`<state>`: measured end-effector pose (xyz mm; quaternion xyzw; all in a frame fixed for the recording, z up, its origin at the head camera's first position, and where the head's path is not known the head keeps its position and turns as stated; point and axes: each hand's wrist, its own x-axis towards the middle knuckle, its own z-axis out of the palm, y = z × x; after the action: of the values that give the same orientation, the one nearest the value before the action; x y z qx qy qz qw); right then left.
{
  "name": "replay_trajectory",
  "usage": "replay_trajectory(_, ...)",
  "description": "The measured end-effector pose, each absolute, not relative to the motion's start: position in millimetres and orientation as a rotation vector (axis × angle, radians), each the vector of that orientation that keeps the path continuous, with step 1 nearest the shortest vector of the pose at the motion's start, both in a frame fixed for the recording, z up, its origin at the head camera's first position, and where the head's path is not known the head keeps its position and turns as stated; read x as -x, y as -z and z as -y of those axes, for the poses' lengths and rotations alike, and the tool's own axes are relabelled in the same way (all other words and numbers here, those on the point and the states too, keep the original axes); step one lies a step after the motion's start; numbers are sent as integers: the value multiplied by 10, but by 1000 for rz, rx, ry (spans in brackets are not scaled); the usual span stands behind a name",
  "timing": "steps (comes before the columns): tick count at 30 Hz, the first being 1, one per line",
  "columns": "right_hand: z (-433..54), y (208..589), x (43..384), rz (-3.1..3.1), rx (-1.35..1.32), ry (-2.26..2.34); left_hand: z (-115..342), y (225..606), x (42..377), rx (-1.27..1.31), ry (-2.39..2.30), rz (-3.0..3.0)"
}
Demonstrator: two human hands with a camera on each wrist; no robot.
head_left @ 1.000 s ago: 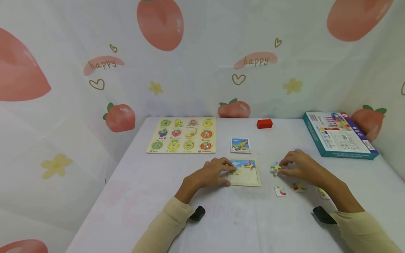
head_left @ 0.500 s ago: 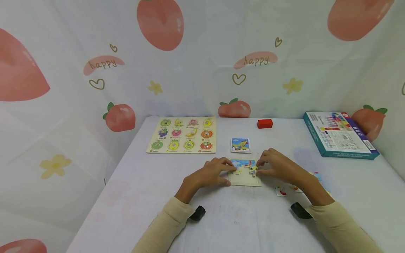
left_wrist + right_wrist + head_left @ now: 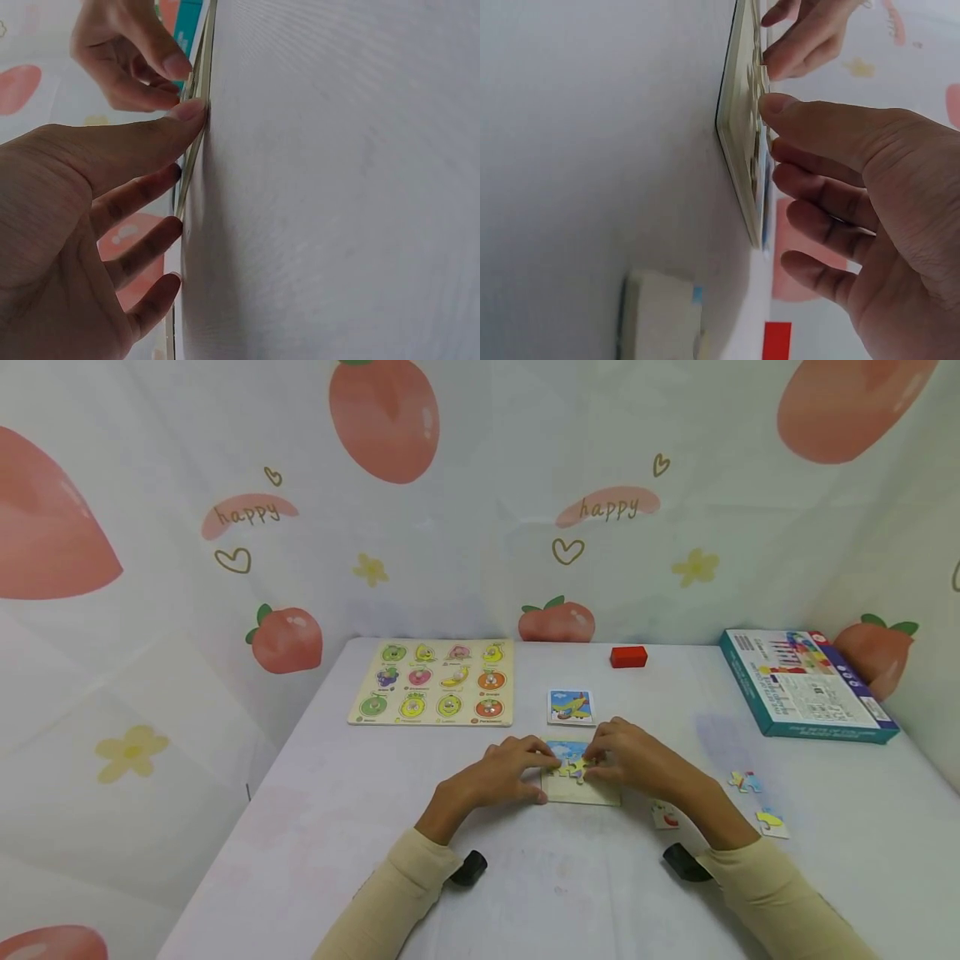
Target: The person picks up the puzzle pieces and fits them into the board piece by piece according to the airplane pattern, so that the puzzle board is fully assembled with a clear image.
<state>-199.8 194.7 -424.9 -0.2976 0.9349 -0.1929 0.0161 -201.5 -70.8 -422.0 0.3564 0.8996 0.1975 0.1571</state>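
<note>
A small wooden puzzle board [image 3: 564, 792] lies on the table, its upper part filled with blue sky pieces [image 3: 564, 749]. My left hand [image 3: 498, 774] steadies its left side. The index finger rests on the pieces, and the thumb touches the board's edge, also seen from the left wrist. My right hand [image 3: 637, 762] pinches a yellow-and-blue jigsaw piece [image 3: 578, 772] between thumb and index finger over the middle of the board. In the right wrist view, the right thumb [image 3: 778, 103] touches that piece low over the board [image 3: 739, 135]. The fingertips partly hide it.
Loose jigsaw pieces [image 3: 745, 782] lie to the right, one partly under the right forearm. An airplane picture card [image 3: 570, 707] sits behind the board. Farther back are a fruit peg board [image 3: 431, 683], a red block [image 3: 628, 657] and a teal-edged box [image 3: 810, 683].
My right hand has carried the jigsaw piece leftward from the table's right side onto the board, then farther toward its middle. My left hand has stayed at the board.
</note>
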Motion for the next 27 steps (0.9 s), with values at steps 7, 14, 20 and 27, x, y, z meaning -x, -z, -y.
replay_trajectory(7, -1927, 4266, 1998, -2892, 906, 610, 704, 4211, 2002, -1013, -562, -2575)
replay_trajectory(14, -1923, 4252, 1978, -2843, 886, 662, 704, 4228, 2006, -1017, -542, -2585)
replay_trajectory(20, -1905, 4260, 1978, -2840, 877, 644, 700, 4232, 2008, -1012, -536, -2583)
replay_trajectory(27, -1879, 4257, 1997, -2824, 838, 601, 701, 4210, 2005, -1006, -548, -2579)
